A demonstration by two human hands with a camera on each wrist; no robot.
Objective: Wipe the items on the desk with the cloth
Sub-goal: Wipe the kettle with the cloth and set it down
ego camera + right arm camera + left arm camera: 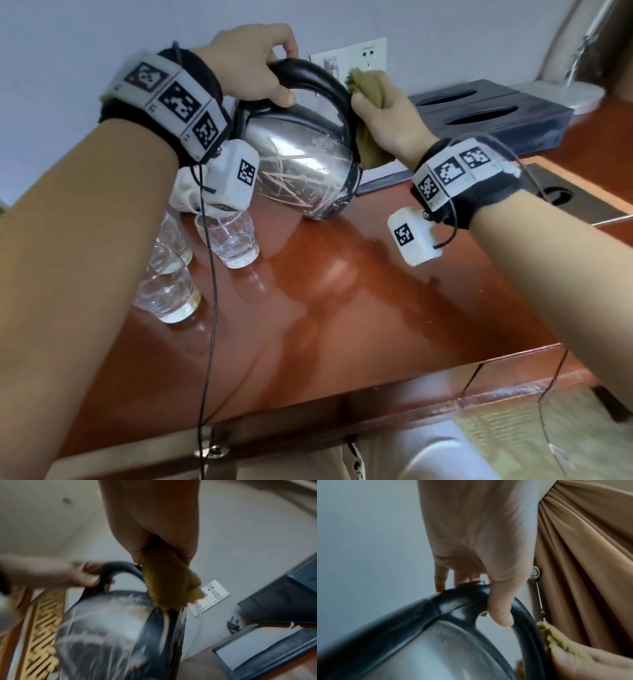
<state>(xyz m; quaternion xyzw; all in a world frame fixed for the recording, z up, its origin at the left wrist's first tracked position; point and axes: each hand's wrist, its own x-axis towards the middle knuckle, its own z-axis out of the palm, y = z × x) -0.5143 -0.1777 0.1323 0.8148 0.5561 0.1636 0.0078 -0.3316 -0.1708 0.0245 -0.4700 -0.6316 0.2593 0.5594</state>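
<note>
The black handle [308, 73] of the steel kettle [301, 161] is gripped by the left hand [246, 65], and the kettle is held tilted above the desk [359, 291]. The olive cloth [368, 90] is clutched in the right hand [390, 116] and pressed against the handle's rear. Glasses [229, 240] are seen beneath the left wrist.
</note>
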